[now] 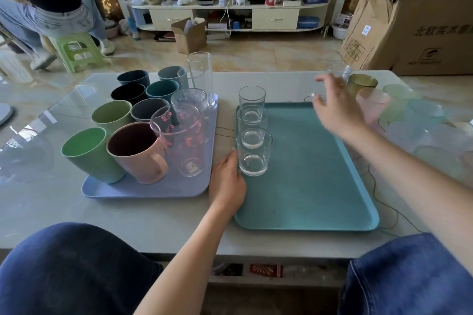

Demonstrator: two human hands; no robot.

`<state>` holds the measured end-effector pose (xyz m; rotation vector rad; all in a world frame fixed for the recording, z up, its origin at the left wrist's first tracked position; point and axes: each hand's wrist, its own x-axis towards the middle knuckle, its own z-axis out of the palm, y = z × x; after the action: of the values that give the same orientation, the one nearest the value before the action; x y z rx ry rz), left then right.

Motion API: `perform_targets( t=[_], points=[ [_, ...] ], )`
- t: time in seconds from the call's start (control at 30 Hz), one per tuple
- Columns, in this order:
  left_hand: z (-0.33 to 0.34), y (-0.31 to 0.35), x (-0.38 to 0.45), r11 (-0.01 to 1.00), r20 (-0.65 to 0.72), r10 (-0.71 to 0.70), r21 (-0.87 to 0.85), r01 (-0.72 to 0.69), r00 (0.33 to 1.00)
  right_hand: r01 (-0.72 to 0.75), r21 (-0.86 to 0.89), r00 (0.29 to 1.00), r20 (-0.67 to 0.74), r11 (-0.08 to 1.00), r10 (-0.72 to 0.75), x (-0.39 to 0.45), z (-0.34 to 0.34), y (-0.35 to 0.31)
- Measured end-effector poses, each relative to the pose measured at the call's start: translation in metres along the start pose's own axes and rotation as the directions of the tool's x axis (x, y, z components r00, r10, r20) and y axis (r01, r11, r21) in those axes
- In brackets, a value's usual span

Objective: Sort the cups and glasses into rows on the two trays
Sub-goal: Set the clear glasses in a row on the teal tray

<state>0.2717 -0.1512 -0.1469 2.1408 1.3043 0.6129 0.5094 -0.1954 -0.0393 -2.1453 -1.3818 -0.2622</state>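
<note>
**Two trays, a row of three glasses begun**

At the frame's centre, on the pale counter, two trays lie side by side. On the left sits the lilac tray, crowded with cups: a green cup and a pink mug nearest the viewer, a paler green cup and a grey cup behind them, then dark and teal cups running toward the upper left. Along that tray's right side stand clear pieces: a glass printed with pink cartoon figures, a patterned glass behind it, and a tall glass at the far corner.

On the right lies the teal tray. Three clear glasses stand in a row along its left edge, one behind another; the rest of the tray is bare.

Lower centre, the left hand rests on the teal tray's left rim, fingers straight and relaxed, its fingertips just beside the nearest glass; whether they touch it I cannot tell.

Upper right, the right hand hovers over the tray's far right corner with fingers spread wide, holding nothing. Just beyond it, on the counter, stand an olive glass, a small clear glass, a pink cup, and a blurred group of pale green and blue cups at the right edge.

Beyond the counter are a cardboard box, a green stool and a low shelf.
</note>
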Motion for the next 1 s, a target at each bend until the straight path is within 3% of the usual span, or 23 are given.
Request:
perform_targets(
  t=[0.13,0.37,0.53,0.63,0.8,1.0],
  points=[
    [0.003,-0.002,0.006,0.999,-0.007,0.024,0.025,-0.024,1.000,-0.159,-0.173,0.983,0.063,0.972,0.172,0.054,0.002,0.044],
    [0.008,-0.007,0.009,0.997,-0.022,0.019,0.069,-0.017,1.000,-0.184,-0.311,0.945,0.204,0.932,0.255,0.122,0.047,0.087],
    [0.010,-0.007,0.011,0.995,-0.032,0.014,0.097,-0.011,0.999,-0.238,-0.405,0.948,0.099,0.883,0.301,0.135,0.065,0.095],
    [0.010,-0.007,0.010,0.995,-0.028,0.007,0.102,-0.004,1.000,-0.230,-0.446,0.936,0.141,0.865,0.322,0.136,0.063,0.095],
    [0.009,-0.005,0.009,0.995,-0.035,-0.030,0.096,0.034,0.999,-0.214,-0.363,0.950,0.138,0.907,0.280,0.123,0.049,0.093],
    [0.006,-0.005,0.009,0.995,-0.009,-0.035,0.091,0.036,0.999,-0.018,-0.295,1.000,0.018,0.955,0.025,0.070,-0.005,0.038]
  ],
)
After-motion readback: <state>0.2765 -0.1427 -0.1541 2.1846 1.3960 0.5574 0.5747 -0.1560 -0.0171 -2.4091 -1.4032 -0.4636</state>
